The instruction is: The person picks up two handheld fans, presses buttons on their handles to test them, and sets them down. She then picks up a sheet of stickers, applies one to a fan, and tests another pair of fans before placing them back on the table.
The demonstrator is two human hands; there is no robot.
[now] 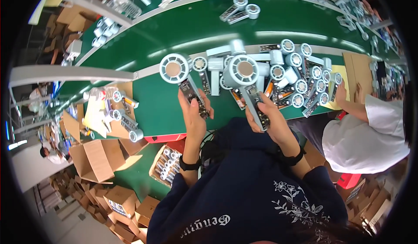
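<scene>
Currently each hand grips one unit. Left hand [194, 107]: closed around the handle of the left unit [186, 85], thumb along the near side, fingers showing past the far edge. Right hand [266, 113]: likewise closed, on the lower handle of the right unit [250, 89].

Both units sit in front of the torso, near the front edge of the green worktop [148, 94], well apart from each other. Each is tilted — round head at upper left, handle running down to the right. Heads are pale grey, with a spoked ring around a tan disc; a dark circuit board lies exposed along each handle.

A heap of similar units [300, 85] covers the worktop to the right, heads and handles at mixed angles, some orange parts among them. The right unit's head overlaps part of this heap in view; contact cannot be judged.

At left, a cardboard tray [127, 88] carries several more units. Beyond the metal rail [152, 71], a pair of units [240, 10] lies on a green surface [191, 33]. At right, a co-worker's hand [341, 92] is beside a yellow sheet [338, 68].
</scene>
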